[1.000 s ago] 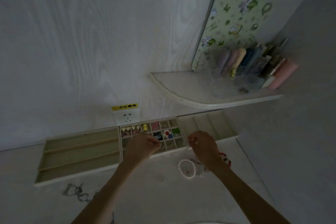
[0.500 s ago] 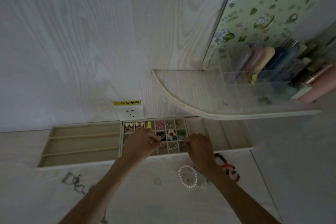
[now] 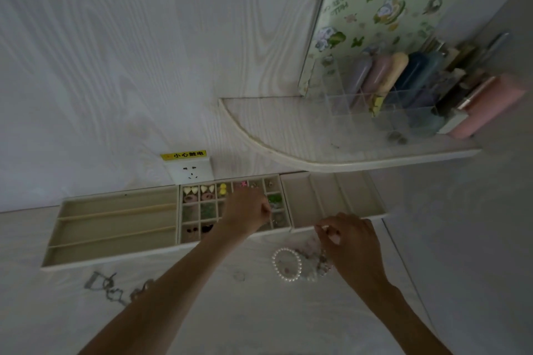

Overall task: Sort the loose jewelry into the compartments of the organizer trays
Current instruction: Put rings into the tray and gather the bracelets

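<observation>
Three beige organizer trays lie in a row against the wall: a left tray (image 3: 115, 225) with long slots, a middle grid tray (image 3: 196, 212) with small colourful pieces in its cells, and a right tray (image 3: 331, 199). My left hand (image 3: 248, 210) hovers over the right side of the grid, its curled fingertips pinching a tiny thin piece. At the right tray's front edge my right hand (image 3: 352, 242) pinches a small piece above the loose pile. A pearl bracelet (image 3: 285, 264) lies beside that pile. The red bead bracelet is hidden under my right hand.
A silver chain (image 3: 109, 288) lies on the table at the left, partly under my left forearm. A wall socket (image 3: 191, 171) sits behind the grid tray. A curved shelf (image 3: 346, 153) overhangs the right tray and carries a clear cosmetics holder (image 3: 389, 95).
The camera has moved closer. My left hand has shifted right across the grid tray. My right hand has drawn back from the grid's corner to the loose pile.
</observation>
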{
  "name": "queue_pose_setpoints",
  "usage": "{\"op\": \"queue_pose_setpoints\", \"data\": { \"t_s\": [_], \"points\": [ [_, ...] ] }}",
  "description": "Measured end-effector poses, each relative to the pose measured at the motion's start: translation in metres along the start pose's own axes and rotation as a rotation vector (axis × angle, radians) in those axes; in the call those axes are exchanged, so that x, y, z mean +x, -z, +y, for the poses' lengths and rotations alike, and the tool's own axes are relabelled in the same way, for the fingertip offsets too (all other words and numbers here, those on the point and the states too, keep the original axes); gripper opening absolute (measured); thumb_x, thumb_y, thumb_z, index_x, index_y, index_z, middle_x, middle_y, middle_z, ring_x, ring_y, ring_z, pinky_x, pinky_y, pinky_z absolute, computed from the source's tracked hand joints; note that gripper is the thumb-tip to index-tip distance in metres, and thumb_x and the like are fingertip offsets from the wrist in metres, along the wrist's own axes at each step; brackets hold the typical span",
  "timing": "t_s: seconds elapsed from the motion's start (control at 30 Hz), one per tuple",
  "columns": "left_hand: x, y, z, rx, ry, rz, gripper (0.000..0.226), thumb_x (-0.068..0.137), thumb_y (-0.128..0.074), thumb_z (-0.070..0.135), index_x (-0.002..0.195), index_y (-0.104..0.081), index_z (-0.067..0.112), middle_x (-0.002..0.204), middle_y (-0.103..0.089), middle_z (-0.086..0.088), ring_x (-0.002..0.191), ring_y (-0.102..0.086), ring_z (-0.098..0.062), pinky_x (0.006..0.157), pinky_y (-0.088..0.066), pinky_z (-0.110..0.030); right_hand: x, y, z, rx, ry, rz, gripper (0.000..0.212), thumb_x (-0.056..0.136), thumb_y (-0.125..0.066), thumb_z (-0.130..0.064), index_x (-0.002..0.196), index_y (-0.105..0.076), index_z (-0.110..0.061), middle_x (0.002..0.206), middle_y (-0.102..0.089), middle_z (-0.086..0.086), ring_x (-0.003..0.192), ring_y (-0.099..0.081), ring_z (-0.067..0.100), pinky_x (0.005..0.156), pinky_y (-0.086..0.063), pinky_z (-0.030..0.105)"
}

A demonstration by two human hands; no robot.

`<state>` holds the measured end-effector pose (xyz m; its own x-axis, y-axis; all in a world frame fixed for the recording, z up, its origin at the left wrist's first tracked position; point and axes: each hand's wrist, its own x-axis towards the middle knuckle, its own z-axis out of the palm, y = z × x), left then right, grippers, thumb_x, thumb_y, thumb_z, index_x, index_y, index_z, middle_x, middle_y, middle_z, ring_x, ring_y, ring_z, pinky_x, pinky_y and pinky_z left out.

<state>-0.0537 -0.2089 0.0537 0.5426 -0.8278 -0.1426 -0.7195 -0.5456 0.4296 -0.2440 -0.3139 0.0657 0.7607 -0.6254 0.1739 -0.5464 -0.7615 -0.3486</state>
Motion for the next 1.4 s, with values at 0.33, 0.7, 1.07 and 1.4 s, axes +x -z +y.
{"op": "queue_pose_setpoints", "data": {
  "t_s": [0.33, 0.7, 1.07, 1.4],
  "points": [
    [0.021, -0.03, 0.021, 0.174, -0.078, -0.084, 0.018, 0.084, -0.06, 0.021, 0.093, -0.075, 0.018, 0.098, -0.073, 0.003, 0.099, -0.065, -0.017, 0.089, -0.048, -0.028, -0.034, 0.026, 0.016, -0.03, -0.078, 0.098, 0.013, 0.081, -0.071, -0.027, 0.068, -0.068, -0.026, 0.056, -0.054, -0.011, 0.052, -0.047, 0.01, 0.063, -0.025, 0.024],
    [0.006, 0.002, 0.003, -0.017, 0.01, -0.06, 0.02, 0.091, -0.055, 0.031, 0.102, -0.072, 0.031, 0.109, -0.069, 0.014, 0.101, -0.063, -0.008, 0.09, -0.051, -0.03, -0.024, 0.01, -0.014, -0.031, 0.064, -0.043, 0.015, 0.069, -0.075, -0.022, 0.062, -0.063, -0.028, 0.06, -0.058, -0.011, 0.056, -0.055, 0.011, 0.061, -0.033, 0.021],
    [-0.075, 0.042, -0.06, -0.049, 0.146, -0.267, 0.023, 0.094, -0.051, 0.031, 0.11, -0.067, 0.034, 0.113, -0.066, 0.014, 0.102, -0.062, -0.006, 0.083, -0.047, -0.023, -0.015, -0.083, -0.081, -0.049, 0.365, -0.57, 0.034, 0.094, -0.047, -0.036, 0.123, -0.059, -0.024, 0.111, -0.057, 0.006, 0.104, -0.048, 0.023, 0.088, -0.027, 0.031],
    [-0.081, 0.036, -0.063, -0.146, 0.253, -0.179, 0.026, 0.095, -0.047, 0.029, 0.107, -0.068, 0.038, 0.114, -0.066, 0.016, 0.104, -0.062, -0.009, 0.08, -0.045, -0.022, -0.018, -0.092, -0.099, -0.238, 0.326, -0.696, 0.02, 0.091, -0.049, -0.012, 0.103, -0.065, -0.011, 0.11, -0.06, 0.009, 0.104, -0.053, 0.026, 0.091, -0.034, 0.035]
  ]
}}
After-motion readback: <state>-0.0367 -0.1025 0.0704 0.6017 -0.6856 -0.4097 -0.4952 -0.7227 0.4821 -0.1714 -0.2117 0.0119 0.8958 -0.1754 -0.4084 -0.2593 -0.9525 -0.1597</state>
